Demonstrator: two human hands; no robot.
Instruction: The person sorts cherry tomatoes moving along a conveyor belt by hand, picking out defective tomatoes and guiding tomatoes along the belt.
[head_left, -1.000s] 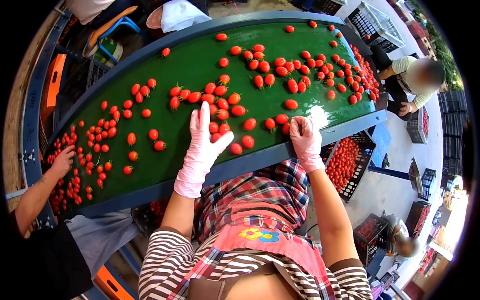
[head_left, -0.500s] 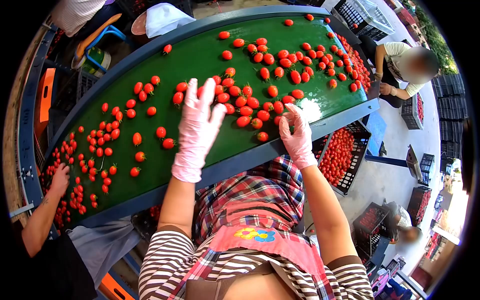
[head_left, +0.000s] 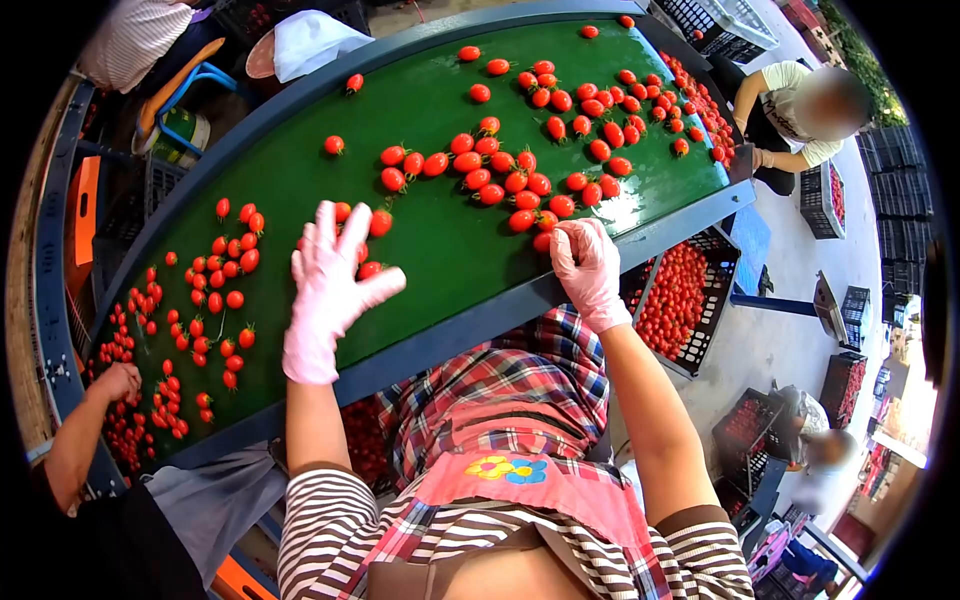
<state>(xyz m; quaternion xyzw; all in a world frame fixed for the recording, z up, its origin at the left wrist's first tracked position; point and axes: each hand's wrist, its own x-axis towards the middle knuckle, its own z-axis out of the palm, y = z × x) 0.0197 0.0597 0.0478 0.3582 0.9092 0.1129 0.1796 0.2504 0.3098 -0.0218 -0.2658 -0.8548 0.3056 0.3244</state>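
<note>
From here I see dozens of tomatoes (head_left: 489, 194); near one belt (head_left: 430, 275) edge, left hand (head_left: 330, 295) splayed, empty, right hand (head_left: 588, 272) curled (contents unclear).

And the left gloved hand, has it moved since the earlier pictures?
Yes. The left hand has moved to the left, now farther from the right-hand end of the near blue rail.

Tomatoes (head_left: 489, 194): dozens on 1 green belt (head_left: 450, 265), small ones at far L too bunched for an exact no.; gloves: 2, i.e. 1 L glove (head_left: 325, 310) + 1 R glove (head_left: 592, 278); pink apron (head_left: 585, 500): 1 w/ 2 flowers (head_left: 490, 467); other ppl (head_left: 800, 112): min. 4; crates (head_left: 711, 300): several, stacks too blurred to tally
</note>
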